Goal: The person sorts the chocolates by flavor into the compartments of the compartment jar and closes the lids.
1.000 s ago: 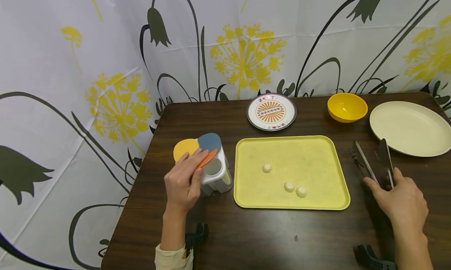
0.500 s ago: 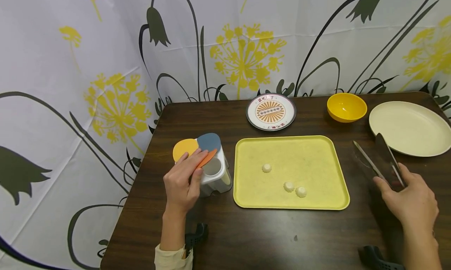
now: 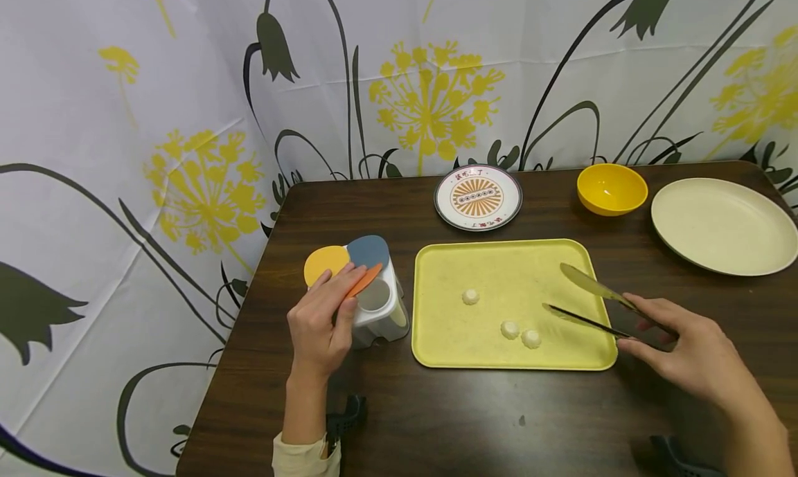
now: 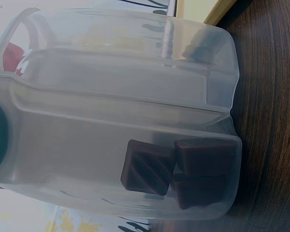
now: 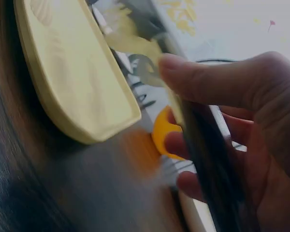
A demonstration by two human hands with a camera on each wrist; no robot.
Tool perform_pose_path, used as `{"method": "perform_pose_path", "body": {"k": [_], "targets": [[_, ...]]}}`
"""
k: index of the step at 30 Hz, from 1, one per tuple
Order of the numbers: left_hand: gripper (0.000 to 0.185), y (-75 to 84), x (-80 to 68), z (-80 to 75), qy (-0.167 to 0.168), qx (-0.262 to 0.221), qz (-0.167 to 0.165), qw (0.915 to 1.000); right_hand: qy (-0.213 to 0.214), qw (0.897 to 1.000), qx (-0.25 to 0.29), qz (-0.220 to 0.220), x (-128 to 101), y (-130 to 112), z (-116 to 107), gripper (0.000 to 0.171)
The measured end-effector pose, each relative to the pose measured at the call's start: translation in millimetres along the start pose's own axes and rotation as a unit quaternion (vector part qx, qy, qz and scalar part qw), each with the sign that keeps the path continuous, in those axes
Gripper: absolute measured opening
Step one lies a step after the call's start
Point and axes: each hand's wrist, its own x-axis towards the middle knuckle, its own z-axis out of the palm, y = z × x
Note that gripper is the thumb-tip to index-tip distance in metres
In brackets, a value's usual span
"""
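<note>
My left hand [image 3: 321, 325] holds up an orange lid [image 3: 364, 280] on a clear, white-topped compartment box [image 3: 382, 319]. The compartment under the raised lid is uncovered. Through the wall in the left wrist view, several dark chocolate-like blocks [image 4: 150, 168] show at the bottom. My right hand [image 3: 692, 345] grips metal tongs [image 3: 598, 290], arms spread, with nothing between the tips. The tips hover over the right part of a yellow tray [image 3: 499, 269]. On this tray lie three small white ridged pieces, one piece [image 3: 470, 297] apart from the other two [image 3: 510, 330]. The right wrist view is blurred.
A yellow lid [image 3: 327, 264] and a blue lid [image 3: 369, 251] cover other compartments. Behind the tray stand a patterned round plate [image 3: 478, 197] and a yellow bowl [image 3: 612, 189]. A cream oval plate [image 3: 726, 224] lies at the right. A flowered curtain [image 3: 436, 103] hangs behind the table.
My right hand has swung the tongs left from beside the cream plate to over the yellow tray. My left hand and the orange lid stay put.
</note>
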Motion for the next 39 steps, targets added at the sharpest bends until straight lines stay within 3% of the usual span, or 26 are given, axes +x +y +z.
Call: {"method": "perform_pose_path", "body": {"k": [7, 14, 28, 39], "targets": [[0.038, 0.1, -0.3, -0.2, 0.001, 0.0, -0.002, 1.0, -0.079, 0.996, 0.012, -0.035, 0.7, -9.7, 7.7, 0.064], [0.039, -0.5, -0.9, 0.6, 0.001, 0.0, -0.002, 1.0, -0.113, 0.993, -0.006, -0.01, 0.2, -12.1, 11.0, 0.06], [0.037, -0.6, -0.9, 0.3, -0.004, -0.001, -0.007, 1.0, -0.148, 0.989, -0.002, 0.003, 1.8, -15.1, 12.7, 0.044], [0.035, -0.4, -0.4, 0.3, -0.003, -0.004, -0.008, 1.0, -0.125, 0.991, -0.022, -0.035, 4.6, -15.4, 13.6, 0.037]]}}
